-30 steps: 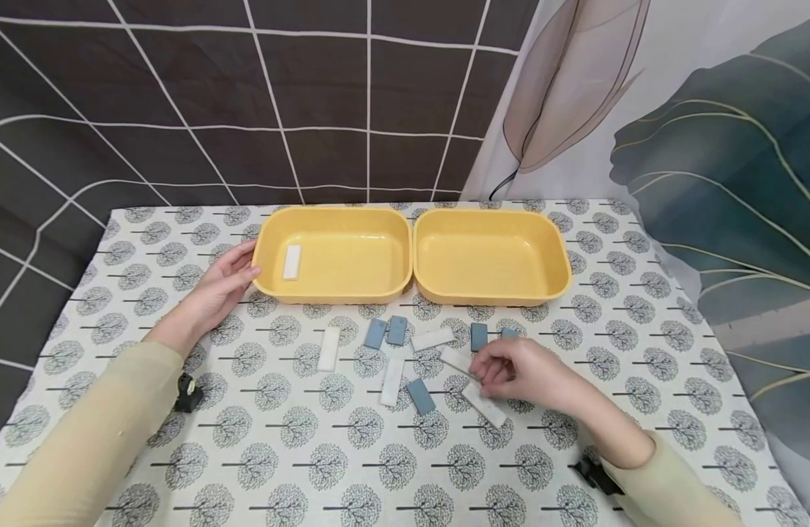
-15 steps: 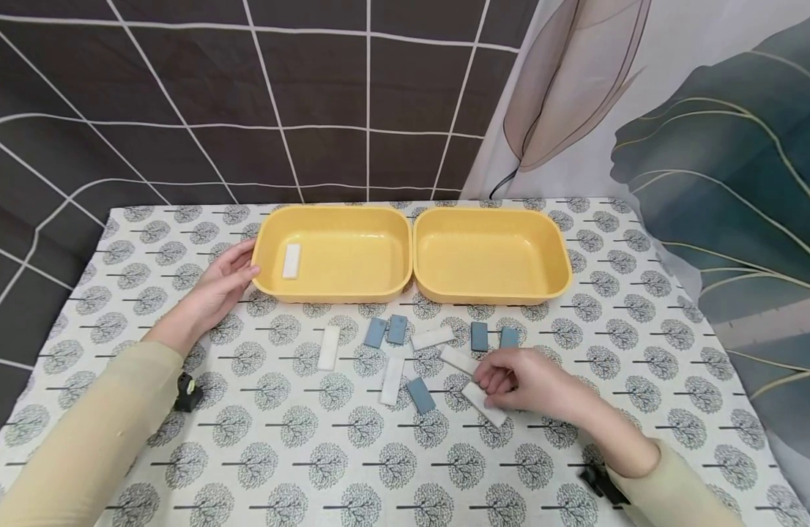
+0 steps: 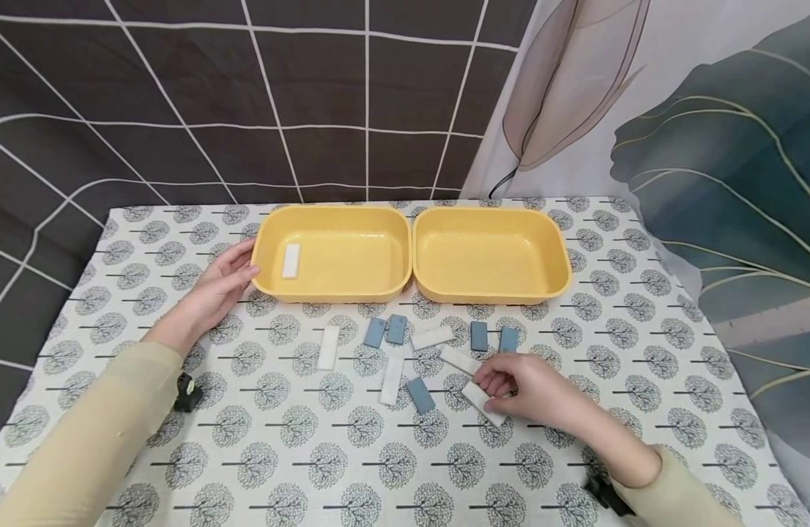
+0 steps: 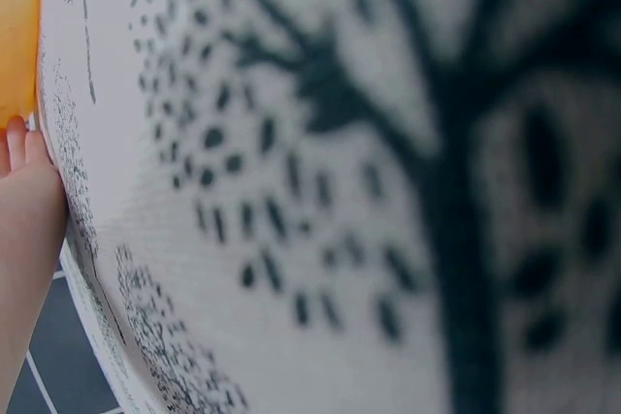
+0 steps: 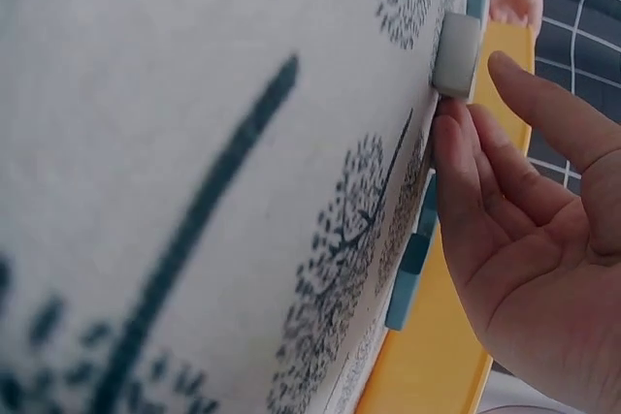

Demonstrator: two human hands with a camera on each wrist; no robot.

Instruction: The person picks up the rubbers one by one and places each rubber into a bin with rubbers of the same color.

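In the head view my left hand (image 3: 222, 284) rests against the left end of the left yellow bin (image 3: 332, 298), thumb near its front corner and fingers along the outer wall. One white oblong block (image 3: 291, 261) lies inside that bin. My right hand (image 3: 526, 388) is over a white block (image 3: 479, 401) on the table, thumb overlapping it. The right wrist view shows thumb and fingers spread about this white block (image 5: 458, 55), fingertips right at its end and a gap before the thumb. Beside it lies another white block (image 3: 459, 359), partly covered by the fingers.
A second yellow bin (image 3: 491, 298) adjoins the first. More white blocks (image 3: 392, 380) and several shorter blue blocks (image 3: 421, 395) are scattered on the tree-patterned cloth (image 3: 299, 468). Two blue blocks, one nearer the hand (image 3: 508, 339), lie behind my right hand. A dark grid-lined curtain (image 3: 313, 88) hangs behind.
My right hand has shifted slightly right and toward me, uncovering a blue block behind it, and its thumb has come over the near white block. The left hand stays on the bin.
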